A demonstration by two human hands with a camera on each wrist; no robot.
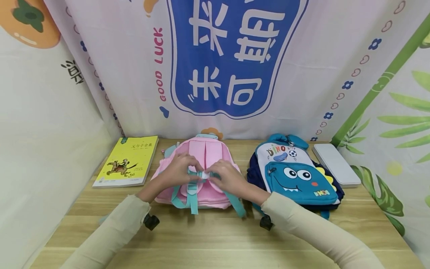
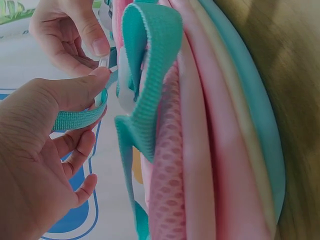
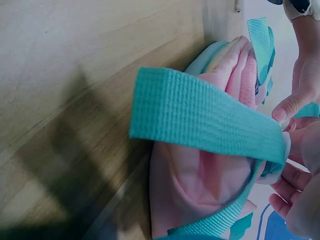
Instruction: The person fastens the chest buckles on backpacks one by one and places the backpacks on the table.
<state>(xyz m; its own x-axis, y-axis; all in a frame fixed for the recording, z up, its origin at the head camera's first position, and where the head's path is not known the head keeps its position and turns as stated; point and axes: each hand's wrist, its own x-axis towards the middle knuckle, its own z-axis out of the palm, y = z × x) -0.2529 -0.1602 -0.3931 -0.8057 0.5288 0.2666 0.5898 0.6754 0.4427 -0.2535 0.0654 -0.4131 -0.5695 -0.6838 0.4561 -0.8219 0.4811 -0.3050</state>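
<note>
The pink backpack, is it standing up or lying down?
Lying down. The pink backpack rests on the table, with its shoulder straps facing up.

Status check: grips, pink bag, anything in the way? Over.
Left grip, right grip: both pinching white clip. Pink bag lying strap-side up, clip's fastening unclear. Nothing seen in the way; dino bag close on the right.

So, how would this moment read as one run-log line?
left hand, right hand: pinching white buckle on teal strap | pink backpack: lying on wooden tabletop | dinosaur backpack: beside pink backpack
</note>
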